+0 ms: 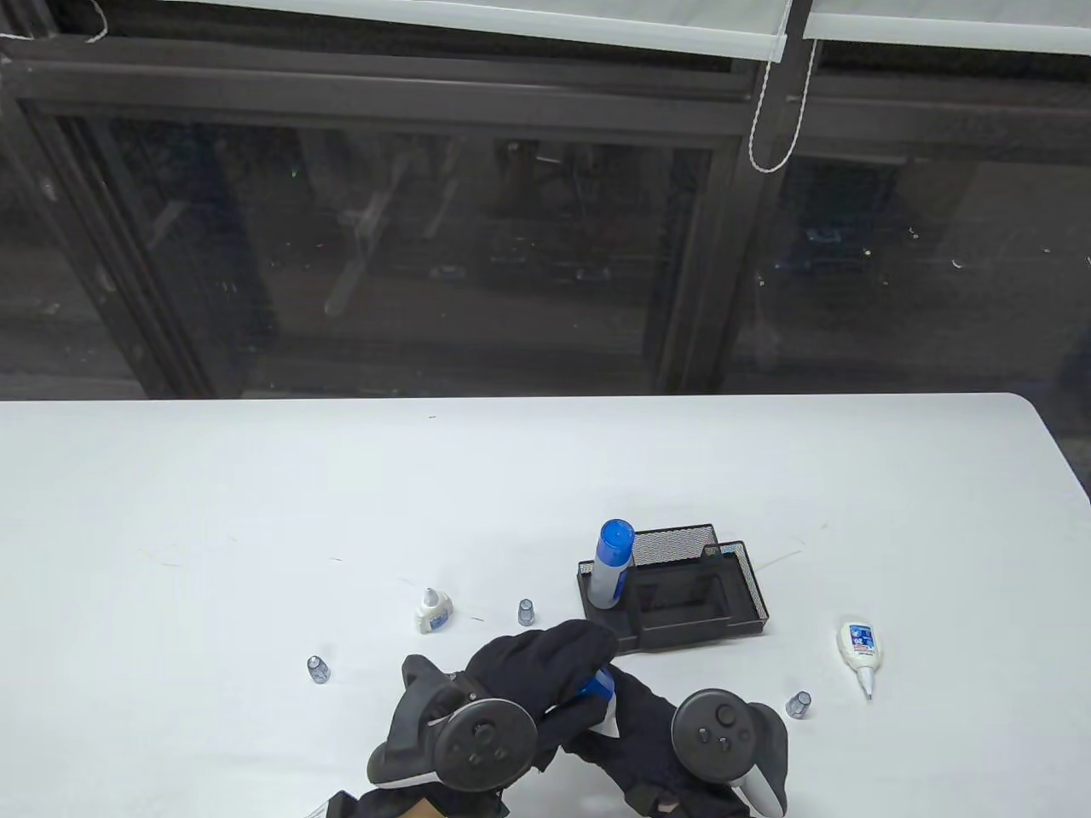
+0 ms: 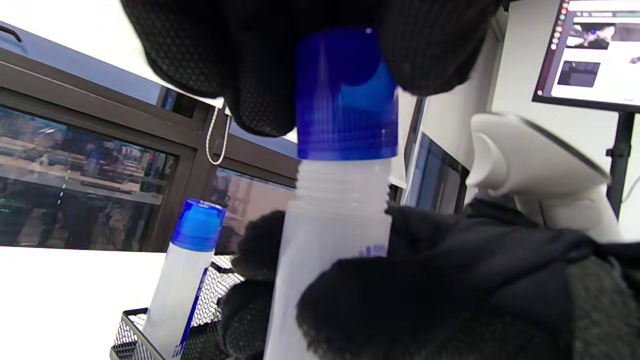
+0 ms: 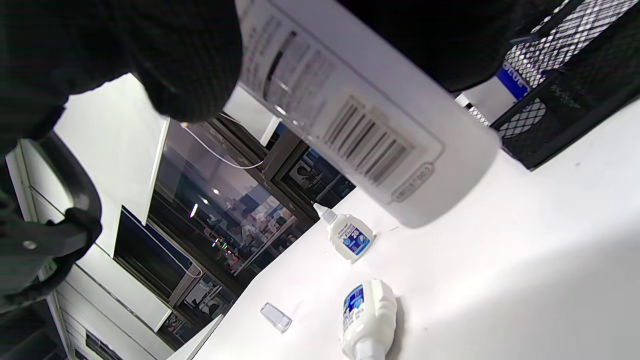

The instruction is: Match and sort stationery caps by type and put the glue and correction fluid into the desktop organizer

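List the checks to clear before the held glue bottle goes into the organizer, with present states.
1. Blue cap over the held glue bottle's neck: ok; fully tightened: cannot tell.
2. Right hand grips the bottle body: ok.
3. Left hand grips the cap: ok.
4. Organizer has free compartments beside the first glue bottle: ok.
5. Correction fluid bottles capped: not ok, small clear caps lie loose on the table.

Glue stick (image 1: 612,564) in organizer (image 1: 738,588)
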Tool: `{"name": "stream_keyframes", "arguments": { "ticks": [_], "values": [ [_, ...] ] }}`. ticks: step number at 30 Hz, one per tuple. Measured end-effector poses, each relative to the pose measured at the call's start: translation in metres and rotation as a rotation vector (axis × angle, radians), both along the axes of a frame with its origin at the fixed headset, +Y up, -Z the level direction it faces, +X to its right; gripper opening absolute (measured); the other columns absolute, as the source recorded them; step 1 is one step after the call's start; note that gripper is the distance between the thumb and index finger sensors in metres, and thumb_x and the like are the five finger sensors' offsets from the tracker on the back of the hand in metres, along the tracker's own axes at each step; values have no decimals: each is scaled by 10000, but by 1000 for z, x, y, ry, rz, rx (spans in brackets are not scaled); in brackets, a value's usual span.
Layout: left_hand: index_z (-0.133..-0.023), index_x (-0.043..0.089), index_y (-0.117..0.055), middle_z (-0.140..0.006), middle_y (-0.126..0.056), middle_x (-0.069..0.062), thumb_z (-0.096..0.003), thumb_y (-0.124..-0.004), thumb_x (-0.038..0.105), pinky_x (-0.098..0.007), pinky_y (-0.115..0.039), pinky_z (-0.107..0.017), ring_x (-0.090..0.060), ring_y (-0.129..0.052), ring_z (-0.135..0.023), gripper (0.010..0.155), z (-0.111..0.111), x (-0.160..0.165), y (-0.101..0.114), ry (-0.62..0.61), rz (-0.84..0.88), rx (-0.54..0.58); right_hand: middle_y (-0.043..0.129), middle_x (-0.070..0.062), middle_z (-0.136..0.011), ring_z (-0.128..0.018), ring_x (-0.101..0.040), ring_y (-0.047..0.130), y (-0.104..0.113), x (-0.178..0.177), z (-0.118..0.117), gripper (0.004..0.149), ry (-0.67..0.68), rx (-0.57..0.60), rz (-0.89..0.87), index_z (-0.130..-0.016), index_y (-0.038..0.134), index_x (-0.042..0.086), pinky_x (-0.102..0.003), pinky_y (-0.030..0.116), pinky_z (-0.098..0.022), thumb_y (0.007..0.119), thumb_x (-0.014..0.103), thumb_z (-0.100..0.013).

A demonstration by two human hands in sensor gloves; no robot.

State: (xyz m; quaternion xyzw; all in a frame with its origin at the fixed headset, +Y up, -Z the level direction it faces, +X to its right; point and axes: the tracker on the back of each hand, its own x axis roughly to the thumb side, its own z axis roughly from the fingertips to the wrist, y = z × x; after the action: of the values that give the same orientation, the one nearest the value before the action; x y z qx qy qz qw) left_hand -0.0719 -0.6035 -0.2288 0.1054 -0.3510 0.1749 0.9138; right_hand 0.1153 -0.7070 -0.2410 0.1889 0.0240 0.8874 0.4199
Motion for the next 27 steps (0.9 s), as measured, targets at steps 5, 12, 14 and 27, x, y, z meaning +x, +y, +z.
{"name": "stream_keyframes", "arguments": {
  "ticks": [5,12,14,27],
  "values": [
    [-1081,303,-654,-1102,-801,-31,-542,-760,525,-481,-796,-650,-250,-962,-897,593,3,8,-8,3,-25,33,787,-133,-986,-849,-395,851,-1,-4,0,696,36,-14,-26,-1030,625,183,-560,694,-652,884,441,-438],
    [-1173,230,-455,-1239,-568,-114,-592,-731,351,-554,-719,-729,-356,-769,-1096,655,-3,5,-6,-199,-18,-157,789,-120,-988,-856,-384,849,-2,-3,0,693,66,-17,-51,-1031,628,190,-555,691,-659,887,441,-438],
    [-1176,231,-467,-1226,-596,-128,-557,-760,496,-546,-727,-717,-350,-807,-1064,734,-4,1,-8,-119,39,-123,786,-118,-990,-857,-382,848,-2,-4,0,697,64,-12,-65,-1031,625,192,-553,691,-659,883,446,-435],
    [-1067,281,-677,-1036,-835,-60,-499,-805,574,-459,-819,-616,-240,-995,-812,651,-2,-4,-9,38,146,-75,796,-116,-981,-846,-382,855,-1,-2,1,695,55,11,-66,-1027,633,190,-551,695,-656,887,447,-433]
  ]
}}
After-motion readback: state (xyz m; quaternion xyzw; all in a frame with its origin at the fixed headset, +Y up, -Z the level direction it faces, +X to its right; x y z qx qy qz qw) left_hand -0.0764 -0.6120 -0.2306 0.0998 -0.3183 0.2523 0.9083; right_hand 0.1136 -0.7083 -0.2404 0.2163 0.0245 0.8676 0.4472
